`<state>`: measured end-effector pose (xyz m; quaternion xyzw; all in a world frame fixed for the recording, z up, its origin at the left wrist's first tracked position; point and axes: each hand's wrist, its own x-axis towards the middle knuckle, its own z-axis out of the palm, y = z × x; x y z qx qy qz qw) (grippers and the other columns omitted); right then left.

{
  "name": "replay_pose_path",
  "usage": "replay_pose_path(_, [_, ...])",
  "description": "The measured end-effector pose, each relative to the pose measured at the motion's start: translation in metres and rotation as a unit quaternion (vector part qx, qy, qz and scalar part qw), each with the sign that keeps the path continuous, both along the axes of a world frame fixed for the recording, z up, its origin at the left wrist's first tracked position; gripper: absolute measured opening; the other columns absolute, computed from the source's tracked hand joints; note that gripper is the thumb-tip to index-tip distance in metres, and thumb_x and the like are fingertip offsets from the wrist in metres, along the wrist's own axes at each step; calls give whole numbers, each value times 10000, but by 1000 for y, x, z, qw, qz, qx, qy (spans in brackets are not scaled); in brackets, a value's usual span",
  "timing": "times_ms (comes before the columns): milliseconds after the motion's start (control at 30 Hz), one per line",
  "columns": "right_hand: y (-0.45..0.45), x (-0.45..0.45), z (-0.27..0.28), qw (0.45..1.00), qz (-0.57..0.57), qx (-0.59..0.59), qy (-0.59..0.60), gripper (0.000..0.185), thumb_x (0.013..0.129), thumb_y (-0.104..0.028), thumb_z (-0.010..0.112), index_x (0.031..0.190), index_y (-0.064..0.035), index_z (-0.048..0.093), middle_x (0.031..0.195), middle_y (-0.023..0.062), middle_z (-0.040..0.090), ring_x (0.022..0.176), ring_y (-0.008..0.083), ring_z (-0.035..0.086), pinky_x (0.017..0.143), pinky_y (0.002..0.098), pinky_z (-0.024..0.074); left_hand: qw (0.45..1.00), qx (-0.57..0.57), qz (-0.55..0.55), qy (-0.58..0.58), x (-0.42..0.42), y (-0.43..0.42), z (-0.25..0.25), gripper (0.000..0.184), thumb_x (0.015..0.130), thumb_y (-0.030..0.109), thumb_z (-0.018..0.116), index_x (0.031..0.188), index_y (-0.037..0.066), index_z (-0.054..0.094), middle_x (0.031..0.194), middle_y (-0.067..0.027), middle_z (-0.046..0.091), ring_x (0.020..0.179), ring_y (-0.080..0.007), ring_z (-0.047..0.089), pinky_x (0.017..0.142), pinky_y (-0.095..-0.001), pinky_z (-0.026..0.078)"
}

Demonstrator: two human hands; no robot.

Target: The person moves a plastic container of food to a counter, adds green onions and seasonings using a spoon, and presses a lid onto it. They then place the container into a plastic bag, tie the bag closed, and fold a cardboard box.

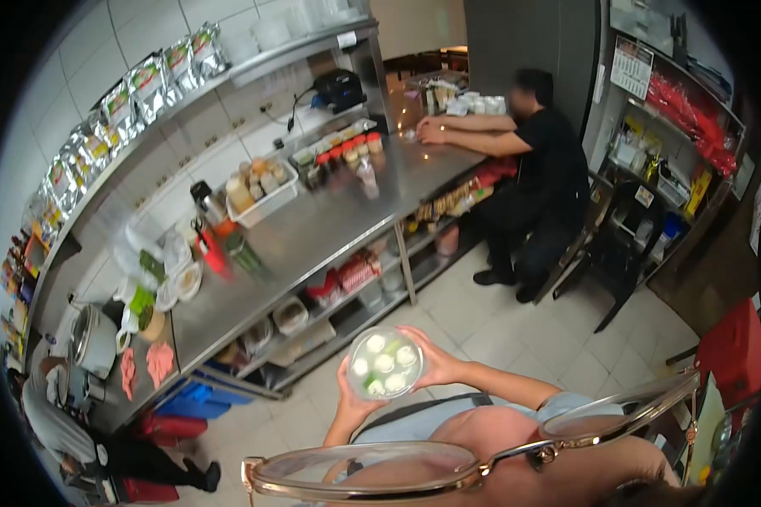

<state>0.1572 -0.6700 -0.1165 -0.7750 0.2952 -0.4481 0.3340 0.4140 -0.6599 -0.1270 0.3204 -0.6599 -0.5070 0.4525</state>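
A round clear plastic container [386, 363] is held up in front of my body, above the tiled floor. Several white ball-like pieces and some green bits show in it; whether a lid covers it I cannot tell. Around its left side my left hand [352, 401] is closed, fingers on the rim and wall. From the right, my right hand [434, 359] grips the opposite side. Parts of my fingers are hidden by the container.
A long steel counter [313, 221] runs ahead, bearing a white basket of bottles [260, 193] and red-capped jars [347, 150]. A seated person in black [537, 177] rests both hands on its far end. Another person [68, 422] stands lower left. A black chair [621, 245] is right.
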Motion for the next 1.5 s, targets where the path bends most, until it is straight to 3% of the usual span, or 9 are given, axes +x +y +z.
replay_pose_path(200, [-151, 6, 4, 998, 55, -33, 14, 1328, 549, -411, 945, 1537, -30, 145, 1547, 226, 206, 1447, 406, 211, 1178, 487, 232, 992, -2, 78, 97, 2, -126, -22, 1303, 525, 374, 983, 1471, 54, 147, 1476, -185, 342, 1366, -315, 398, 1124, -467, 373])
replay_pose_path(267, [-205, 11, -18, 993, 52, -103, 34, 1325, 568, -444, 937, 1546, -42, 137, 1547, 213, 212, 1450, 396, 198, 1179, 490, 218, 995, -41, 93, 11, 11, -161, -1, 1300, 524, 329, 982, 1483, 50, 151, 1471, -169, 345, 1364, -303, 395, 1131, -451, 362])
replay_pose_path(733, [-464, 20, -13, 981, 3, 177, 80, 1411, 470, -313, 981, 1545, -40, 110, 1562, 211, 187, 1473, 377, 190, 1205, 481, 244, 987, 76, 108, -90, 21, -431, 8, 1245, 568, 207, 954, 1525, 64, 170, 1511, -135, 300, 1429, -271, 292, 1172, -415, 281])
replay_pose_path(1033, [-596, 16, -33, 978, 88, 176, 70, 1382, 507, -315, 976, 1544, -12, 114, 1552, 211, 208, 1463, 371, 210, 1200, 467, 209, 978, 122, 161, -47, -1, -532, 13, 1209, 534, 75, 916, 1513, 66, 207, 1489, -122, 336, 1405, -273, 334, 1178, -415, 296])
replay_pose_path(1133, [-628, 18, -43, 972, 140, 190, 11, 1329, 525, -413, 950, 1526, -18, 169, 1509, 215, 288, 1432, 362, 251, 1182, 476, 214, 976, 107, 188, 4, -1, -548, -31, 1197, 533, 64, 907, 1509, 65, 214, 1471, -108, 356, 1383, -267, 358, 1169, -427, 311])
replay_pose_path(1267, [-667, 24, -100, 978, 173, 95, 73, 1361, 525, -453, 926, 1545, -33, 128, 1542, 256, 226, 1460, 422, 171, 1196, 484, 171, 985, 48, 160, 40, -9, -571, -39, 1193, 565, 338, 956, 1487, 52, 256, 1477, -140, 400, 1385, -283, 391, 1148, -456, 339])
replay_pose_path(1367, [-691, -16, -24, 929, 237, 80, 274, 1270, 640, -394, 885, 1562, -26, 93, 1620, 240, 50, 1493, 383, 119, 1203, 474, 175, 979, 91, 181, 29, -13, -581, -50, 1081, 605, 328, 922, 1435, 50, 289, 1402, -127, 413, 1307, -264, 397, 1086, -438, 341])
replay_pose_path(1467, [-752, -75, 88, 913, 299, 127, 247, 1012, 777, -290, 821, 1552, -44, 219, 1605, 207, 215, 1435, 340, 322, 1167, 436, 287, 974, 109, 199, 7, -12, -589, -47, 970, 644, 318, 889, 1383, 47, 321, 1326, -114, 425, 1229, -246, 403, 1025, -419, 344])
replay_pose_path(1500, [-769, -98, 154, 939, 264, 119, 185, 825, 783, -286, 826, 1444, -8, 417, 1523, 201, 387, 1376, 335, 419, 1117, 419, 378, 973, 111, 203, 2, -11, -591, -47, 933, 657, 314, 877, 1366, 46, 332, 1301, -110, 429, 1203, -240, 405, 1004, -413, 344])
